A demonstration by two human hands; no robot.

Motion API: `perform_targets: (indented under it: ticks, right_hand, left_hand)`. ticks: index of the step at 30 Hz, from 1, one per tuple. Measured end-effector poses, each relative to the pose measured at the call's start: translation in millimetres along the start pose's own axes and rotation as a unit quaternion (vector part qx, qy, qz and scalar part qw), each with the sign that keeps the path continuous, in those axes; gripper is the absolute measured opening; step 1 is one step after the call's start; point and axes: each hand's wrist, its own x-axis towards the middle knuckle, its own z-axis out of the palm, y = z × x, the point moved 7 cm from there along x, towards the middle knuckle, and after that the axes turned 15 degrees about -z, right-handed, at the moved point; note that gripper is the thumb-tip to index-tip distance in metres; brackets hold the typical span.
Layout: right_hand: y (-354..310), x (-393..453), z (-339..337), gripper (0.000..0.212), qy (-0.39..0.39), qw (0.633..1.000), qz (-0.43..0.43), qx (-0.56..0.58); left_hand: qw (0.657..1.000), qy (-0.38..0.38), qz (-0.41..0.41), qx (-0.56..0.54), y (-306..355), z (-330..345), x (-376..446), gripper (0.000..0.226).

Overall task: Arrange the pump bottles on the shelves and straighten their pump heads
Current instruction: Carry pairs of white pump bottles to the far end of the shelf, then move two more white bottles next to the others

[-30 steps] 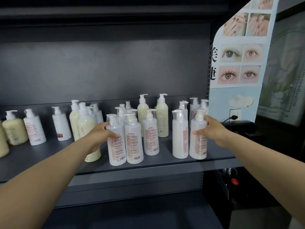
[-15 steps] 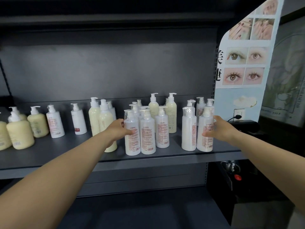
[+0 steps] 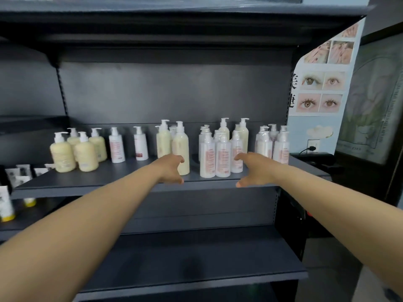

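While both hands, the left hand (image 3: 172, 168) and the right hand (image 3: 253, 170), hover spread and empty at the shelf (image 3: 104, 179) edge, the white pump bottles (image 3: 220, 155) stand clustered between them; they look light, smooth and tippy, best gripped mid-body.

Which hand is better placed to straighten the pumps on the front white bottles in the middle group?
Probably the right hand. It hovers open right beside the front white bottles, fingers nearly at them. The left hand, also open, sits in front of the cream bottle, across a gap.
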Motion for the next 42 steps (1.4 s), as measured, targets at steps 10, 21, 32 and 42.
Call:
perform_targets:
  ticks: [10,21,32,42]
  right_hand:
    - [-129,32,35,0.088,-0.047,0.997,-0.068,-0.008]
    - [-162,180,69,0.08,0.02,0.989,-0.093,0.113]
    - [-138,409,92,0.082,0.113,0.938,-0.03,0.327]
    - [-116,519,119,0.071,0.138,0.909,0.013,0.393]
  left_hand:
    - [0.997,0.013,-0.043,0.056,-115,-20,-41,0.076]
    - [0.992,0.053,-0.089,-0.069,-221,-32,52,0.076]
    - [0.967,0.093,-0.135,-0.194,-303,-39,272,0.067]
    - [0.923,0.103,-0.192,-0.316,-339,-13,380,0.087]
